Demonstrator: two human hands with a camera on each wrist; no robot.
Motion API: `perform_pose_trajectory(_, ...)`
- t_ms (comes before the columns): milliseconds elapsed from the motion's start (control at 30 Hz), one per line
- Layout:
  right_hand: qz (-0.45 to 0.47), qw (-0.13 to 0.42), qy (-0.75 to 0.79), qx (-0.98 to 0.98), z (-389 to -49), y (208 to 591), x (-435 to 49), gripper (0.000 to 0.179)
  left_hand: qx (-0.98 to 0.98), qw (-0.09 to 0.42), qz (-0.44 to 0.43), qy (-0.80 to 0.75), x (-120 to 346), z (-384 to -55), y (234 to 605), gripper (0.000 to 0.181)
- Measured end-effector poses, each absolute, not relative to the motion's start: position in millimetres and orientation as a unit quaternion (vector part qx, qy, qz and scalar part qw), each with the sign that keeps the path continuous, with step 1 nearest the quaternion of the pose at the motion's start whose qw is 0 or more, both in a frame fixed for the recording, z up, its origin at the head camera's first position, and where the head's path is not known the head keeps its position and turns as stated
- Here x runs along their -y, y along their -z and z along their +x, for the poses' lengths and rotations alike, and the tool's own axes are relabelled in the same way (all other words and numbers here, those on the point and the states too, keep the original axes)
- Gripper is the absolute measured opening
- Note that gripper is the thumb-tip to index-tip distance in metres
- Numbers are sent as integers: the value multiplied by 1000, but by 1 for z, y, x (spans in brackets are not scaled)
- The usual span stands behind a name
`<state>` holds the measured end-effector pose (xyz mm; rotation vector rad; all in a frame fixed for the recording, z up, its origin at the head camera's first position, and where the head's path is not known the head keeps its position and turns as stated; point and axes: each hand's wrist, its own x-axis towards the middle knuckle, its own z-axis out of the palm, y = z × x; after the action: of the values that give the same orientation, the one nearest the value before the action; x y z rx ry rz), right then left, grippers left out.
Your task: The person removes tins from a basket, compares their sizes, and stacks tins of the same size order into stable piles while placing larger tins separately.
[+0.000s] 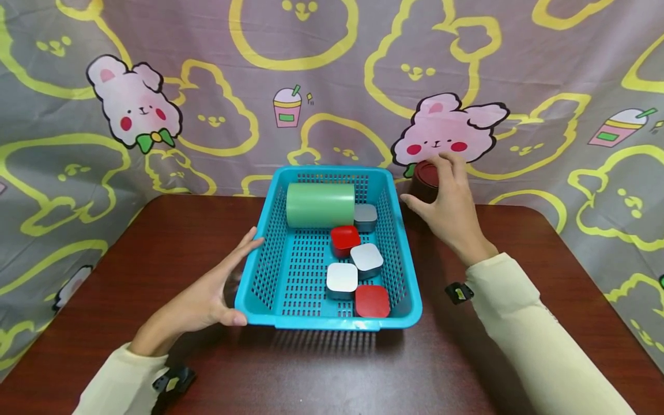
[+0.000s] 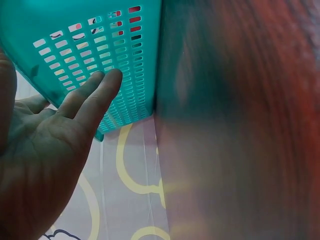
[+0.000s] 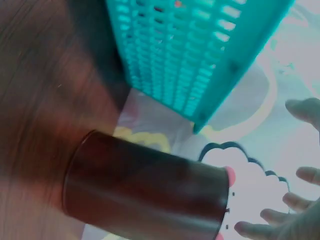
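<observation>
A turquoise plastic basket (image 1: 300,320) stands on the dark wooden table. My left hand (image 1: 207,294) is at its left side, thumb by the near corner; in the left wrist view, straight fingers (image 2: 97,97) lie against the slotted wall. My right hand (image 1: 450,204) is spread beside a dark brown cylinder (image 1: 422,187) with a reddish top, which stands upright right of the basket's far corner. The right wrist view shows the fingers spread apart near the cylinder's top end, not wrapped round it.
Inside the basket lie a green cylinder (image 1: 320,206), a grey-topped box (image 1: 365,216), two white-topped boxes (image 1: 342,276) and two red-topped boxes (image 1: 372,301). A patterned curtain (image 1: 207,34) hangs behind the table (image 1: 332,374).
</observation>
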<state>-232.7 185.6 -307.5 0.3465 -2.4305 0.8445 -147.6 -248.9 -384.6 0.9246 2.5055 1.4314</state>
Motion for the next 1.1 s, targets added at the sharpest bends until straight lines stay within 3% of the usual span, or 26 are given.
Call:
perform_pose_trajectory(367,236,191,-330,894,-219,293,-175,87,-827,54,304,-469,249,-148,385,119)
perform_pose_trajectory(767,283,-53,-433,854,-213,292,-154,83,-826,56,306,-470,249,-148,385,119)
perform_pose_trajectory(1100,316,-165,-440,825,-215,304,-131,76,-826,52,309,-468,248,-147,384,121)
